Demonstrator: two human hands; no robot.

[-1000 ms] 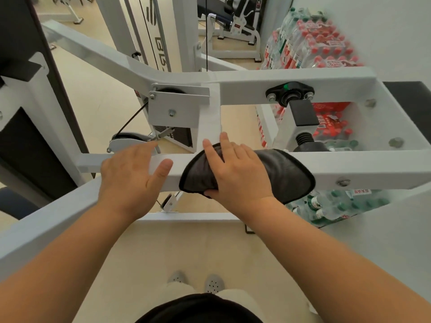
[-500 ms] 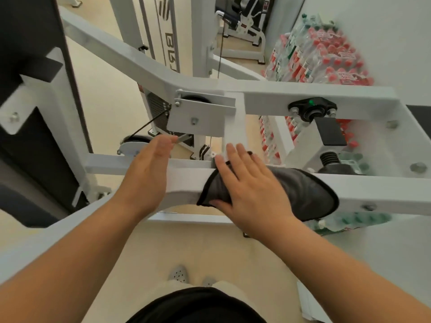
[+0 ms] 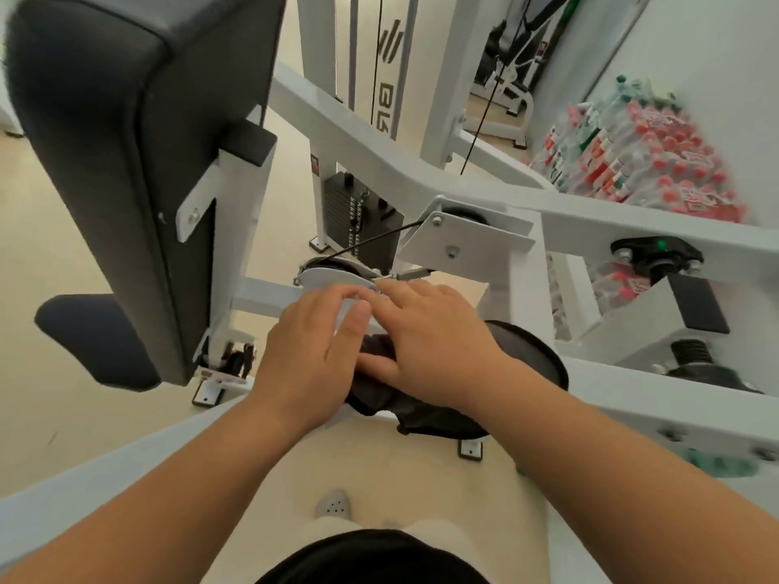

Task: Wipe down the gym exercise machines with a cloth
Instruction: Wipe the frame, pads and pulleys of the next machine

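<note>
Mostly white machine frame across the whole view, one beam slanting from upper centre down to the right, and a lower crossbar passing under both hands. Upper left, tall black back pad, tilted, bolted to a white bracket. Far right by the wall, stacked packs of bottled water, caps mostly red, some green. Lower left, dark blue seat below the back pad.

Dark grey cloth draped over the lower crossbar, bulging out to the right of the right wrist and hanging below the bar's near edge. Right hand flat on top of the cloth, fingers straight and close together, pointing up-left, thumb splayed along the cloth's left side; pressing, not pinching. Left hand just beside it, also flat, fingers extended over the bar. Left thumb stretched toward the right hand's fingers, touching or nearly so; cannot tell which. Left palm on the cloth's edge or just off it: hidden.

Behind the frame at centre, black weight stack. On the upper beam at right, black bearing block with a green dot. Bottom centre, toe of a grey perforated shoe on beige floor. Thin black cable from near the weight stack up to a bracketed pulley.
</note>
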